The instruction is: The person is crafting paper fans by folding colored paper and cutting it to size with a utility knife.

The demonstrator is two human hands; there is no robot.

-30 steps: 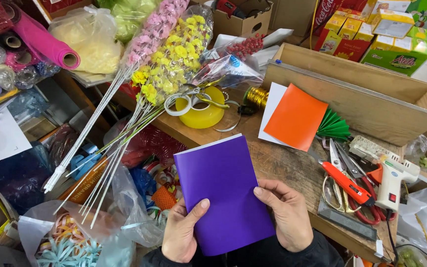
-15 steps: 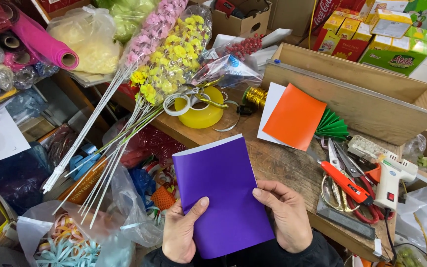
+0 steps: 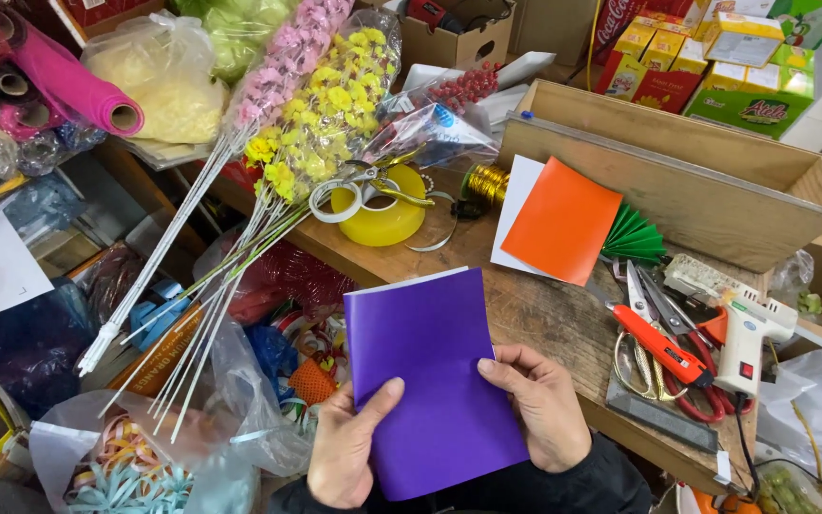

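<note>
A folded sheet of purple paper (image 3: 425,366) is held at the near edge of a wooden workbench (image 3: 544,309). My left hand (image 3: 346,447) grips its lower left edge, thumb lying on top. My right hand (image 3: 542,409) holds the right edge, fingers curled onto the sheet. The fold runs along the top, where a thin white edge shows. An orange sheet (image 3: 563,219) on white paper lies further back on the bench, next to a green pleated paper fan (image 3: 635,238).
A white glue gun (image 3: 749,328), red-handled scissors and an orange cutter (image 3: 658,347) lie at the right. Artificial flower stems (image 3: 278,143), yellow tape (image 3: 378,214) and scissors sit at the back left. A wooden box (image 3: 677,162) stands behind. Ribbon bags crowd the lower left.
The purple paper has shifted slightly, and my right fingers have crept a little further onto it. Nothing else has moved.
</note>
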